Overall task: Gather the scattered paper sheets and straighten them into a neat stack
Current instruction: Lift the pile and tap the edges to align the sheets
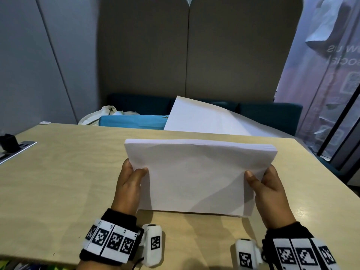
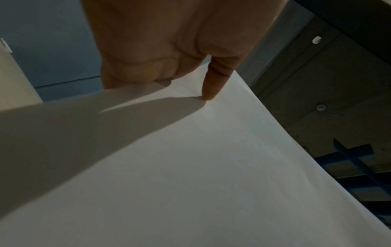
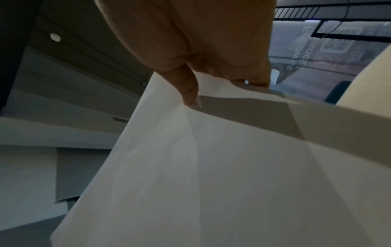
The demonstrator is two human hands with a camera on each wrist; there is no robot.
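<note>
Stack [image 1: 196, 176]: upright on its lower edge on the worktop [image 1: 58, 172].
Left hand [image 1: 129, 184]: pinching left edge.
Right hand [image 1: 269, 189]: pinching right edge.

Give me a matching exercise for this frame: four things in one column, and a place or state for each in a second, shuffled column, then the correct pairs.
Things:
1. paper stack
2. left hand
3. loose large sheet
4. blue box

Places or states:
A. beyond the far edge of the table, left of the big sheet
B. stood on its lower edge on the table, held at both sides
C. tilted up behind the table's far edge, unheld
D. grips the stack's left edge, thumb on the near face

Pairs: 1-B, 2-D, 3-C, 4-A

The right hand grips the opposite edge.
</note>
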